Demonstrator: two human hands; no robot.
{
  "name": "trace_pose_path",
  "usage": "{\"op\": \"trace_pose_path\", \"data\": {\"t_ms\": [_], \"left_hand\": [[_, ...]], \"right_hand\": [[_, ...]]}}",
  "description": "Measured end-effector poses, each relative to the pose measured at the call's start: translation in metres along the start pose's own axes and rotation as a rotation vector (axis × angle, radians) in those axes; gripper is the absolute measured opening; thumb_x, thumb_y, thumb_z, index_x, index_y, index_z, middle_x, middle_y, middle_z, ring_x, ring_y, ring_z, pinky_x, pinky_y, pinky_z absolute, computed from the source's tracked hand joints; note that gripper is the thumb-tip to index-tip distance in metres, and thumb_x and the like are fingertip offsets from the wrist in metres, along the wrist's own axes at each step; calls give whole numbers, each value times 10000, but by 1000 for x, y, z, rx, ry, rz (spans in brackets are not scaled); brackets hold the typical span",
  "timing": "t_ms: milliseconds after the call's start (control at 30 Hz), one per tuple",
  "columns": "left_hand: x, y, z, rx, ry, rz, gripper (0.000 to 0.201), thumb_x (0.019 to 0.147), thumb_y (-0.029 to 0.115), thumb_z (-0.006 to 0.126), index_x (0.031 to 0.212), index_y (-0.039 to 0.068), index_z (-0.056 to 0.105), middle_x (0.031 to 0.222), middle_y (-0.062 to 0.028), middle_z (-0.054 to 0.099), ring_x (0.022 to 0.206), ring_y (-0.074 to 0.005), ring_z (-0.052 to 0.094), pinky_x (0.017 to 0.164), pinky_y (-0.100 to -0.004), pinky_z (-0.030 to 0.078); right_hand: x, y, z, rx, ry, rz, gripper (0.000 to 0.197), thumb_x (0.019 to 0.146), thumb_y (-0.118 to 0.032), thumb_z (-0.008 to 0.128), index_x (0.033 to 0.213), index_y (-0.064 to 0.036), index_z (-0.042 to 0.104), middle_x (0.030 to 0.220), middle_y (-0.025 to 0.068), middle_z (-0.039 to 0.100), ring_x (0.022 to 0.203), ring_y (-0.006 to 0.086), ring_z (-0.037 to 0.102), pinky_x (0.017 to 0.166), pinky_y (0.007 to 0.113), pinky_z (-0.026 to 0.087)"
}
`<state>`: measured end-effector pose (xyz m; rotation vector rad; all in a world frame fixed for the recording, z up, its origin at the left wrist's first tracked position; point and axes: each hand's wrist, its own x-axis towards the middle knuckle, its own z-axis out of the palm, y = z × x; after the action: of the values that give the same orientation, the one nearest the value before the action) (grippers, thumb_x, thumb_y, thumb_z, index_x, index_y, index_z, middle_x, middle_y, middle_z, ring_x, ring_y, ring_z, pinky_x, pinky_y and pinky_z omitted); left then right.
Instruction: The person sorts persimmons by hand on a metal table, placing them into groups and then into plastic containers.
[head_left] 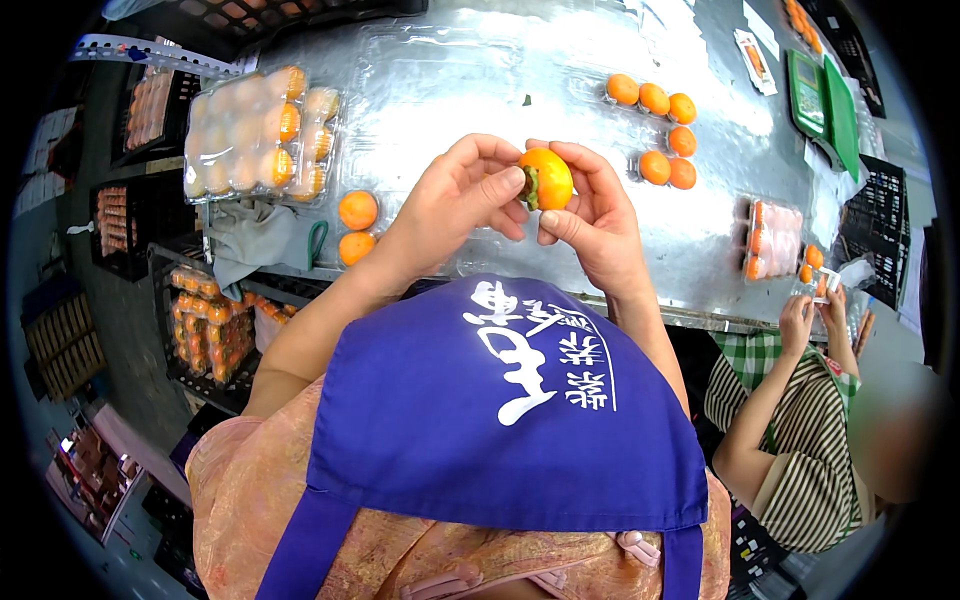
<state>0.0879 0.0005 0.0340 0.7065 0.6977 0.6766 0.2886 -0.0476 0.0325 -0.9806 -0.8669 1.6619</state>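
Note:
An orange-yellow persimmon (549,178) with a dried greenish-brown calyx is held up over the metal table (440,120). My right hand (598,218) grips it from the right, thumb below and fingers behind. On the calyx side my left hand (468,188) is closed, its thumb and fingertips at the calyx; whether anything else is pinched there is hidden. Beside my left forearm lie two loose persimmons (358,210). Farther right on the table, several more persimmons (654,98) sit in a loose group.
Stacked clear plastic packs of fruit (240,135) stand at the left, above a grey cloth (262,238). A green scale (812,98) is at the far right. Near a wrapped fruit tray (774,240), a co-worker's hands (812,318) handle something small. Black crates of packed fruit (210,325) stand lower left.

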Motion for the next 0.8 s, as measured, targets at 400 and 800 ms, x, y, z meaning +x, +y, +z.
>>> {"op": "trace_pose_path", "data": {"t_ms": [400, 800], "left_hand": [[1, -4, 5, 241, 22, 138, 307, 960, 47, 619, 1241, -3, 508, 1158, -95, 595, 1031, -142, 620, 856, -281, 547], [2, 0, 5, 912, 86, 661, 304, 868, 27, 678, 1168, -5, 643, 1201, -119, 583, 963, -144, 621, 793, -259, 543]], "right_hand": [[1, 9, 9, -155, 49, -59, 497, 966, -28, 619, 1420, -2, 420, 1270, 137, 604, 990, 173, 681, 834, 273, 567], [4, 17, -3, -98, -5, -32, 489, 1031, -184, 556, 1456, -4, 397, 1274, 159, 607, 981, 196, 674, 800, 302, 540]]}}
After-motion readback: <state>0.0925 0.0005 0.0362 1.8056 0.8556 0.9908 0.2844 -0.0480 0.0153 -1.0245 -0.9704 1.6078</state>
